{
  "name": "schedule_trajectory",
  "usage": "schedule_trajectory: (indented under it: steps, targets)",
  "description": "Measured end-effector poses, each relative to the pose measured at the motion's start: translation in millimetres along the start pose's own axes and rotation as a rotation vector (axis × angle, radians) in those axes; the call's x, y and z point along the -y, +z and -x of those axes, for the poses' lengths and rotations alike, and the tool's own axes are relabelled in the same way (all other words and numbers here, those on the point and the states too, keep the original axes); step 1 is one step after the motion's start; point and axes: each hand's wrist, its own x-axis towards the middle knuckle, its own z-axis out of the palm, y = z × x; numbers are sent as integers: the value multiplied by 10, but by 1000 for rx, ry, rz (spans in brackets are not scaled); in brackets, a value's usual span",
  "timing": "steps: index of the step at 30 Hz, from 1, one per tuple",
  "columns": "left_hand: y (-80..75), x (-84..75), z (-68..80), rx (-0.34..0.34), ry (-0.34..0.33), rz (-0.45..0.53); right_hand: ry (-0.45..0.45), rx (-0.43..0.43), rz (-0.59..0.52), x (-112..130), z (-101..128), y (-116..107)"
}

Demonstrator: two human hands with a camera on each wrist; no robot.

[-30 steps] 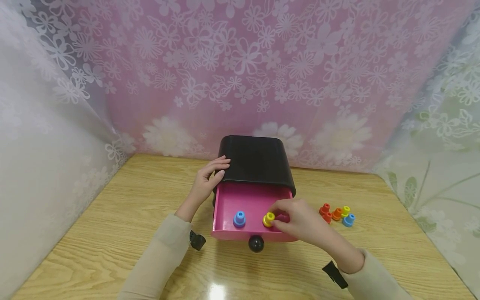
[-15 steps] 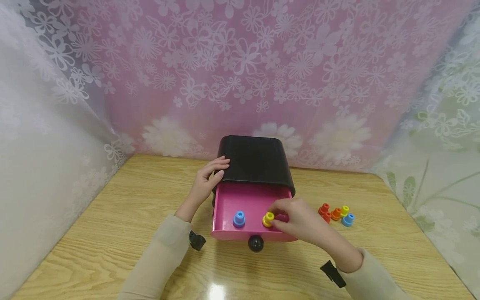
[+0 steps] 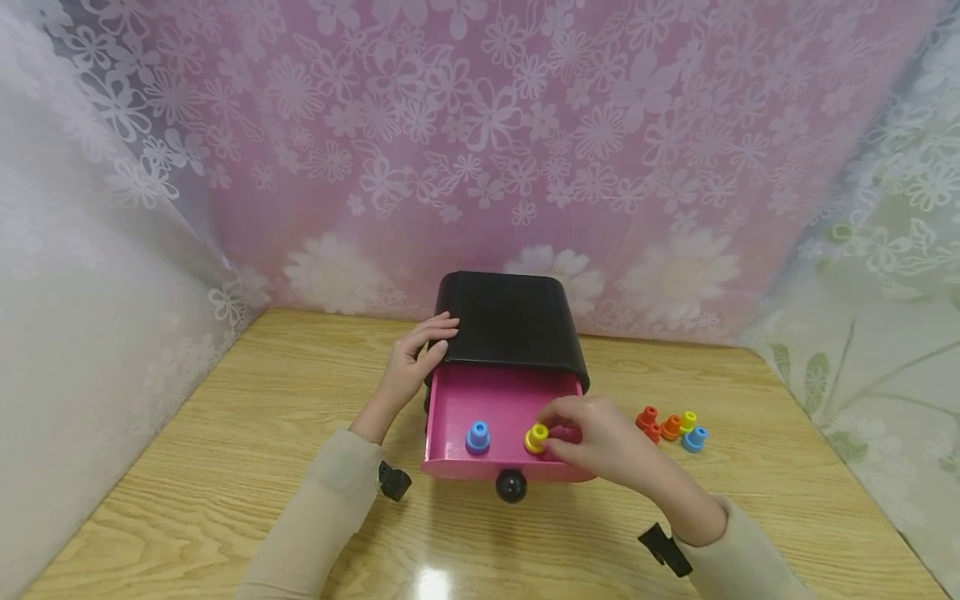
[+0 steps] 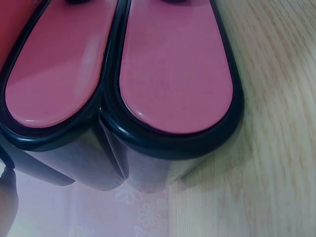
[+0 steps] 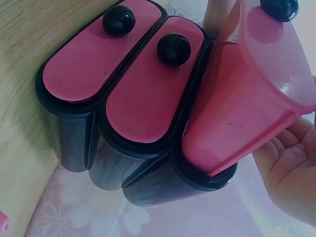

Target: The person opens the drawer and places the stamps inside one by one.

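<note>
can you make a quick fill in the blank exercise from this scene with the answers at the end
1. The pinched peg in the right hand is coloured ____.
2. The other peg inside the open drawer is coloured ____.
3. The left hand rests on the cabinet shell, which is coloured ____.
4. Of the three stacked drawers, the open one is at the ____.

Missing words: yellow; blue; black; top.

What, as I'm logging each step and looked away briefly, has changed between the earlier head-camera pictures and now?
Nothing visibly changed: nothing was newly gripped or let go. The right hand still pinches the yellow piece in the open pink drawer, beside the blue piece. The left hand still rests on the black housing, and the loose pieces stay on the table.
</note>
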Motion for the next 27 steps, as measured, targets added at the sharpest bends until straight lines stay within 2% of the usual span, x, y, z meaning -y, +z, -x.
schedule_trajectory:
  steps: [6,9,11,13,17,21,27]
  targets:
    - [4,-5,-1,-1,-2,6,-51,-114,46,28,75,-9]
    - [2,-6,3,-1,2,9,-112,-184,46,61,119,3]
    - [3,-5,5,1,4,11,-202,-230,35,85,148,15]
    - [2,3,10,2,6,13,-334,-280,26,105,164,47]
    - [4,16,13,5,6,16,-568,-361,81,160,196,114]
    - [6,16,11,4,6,9,-695,-414,191,235,225,184]
    - [11,19,-1,-3,24,16,-831,-437,316,327,226,272]
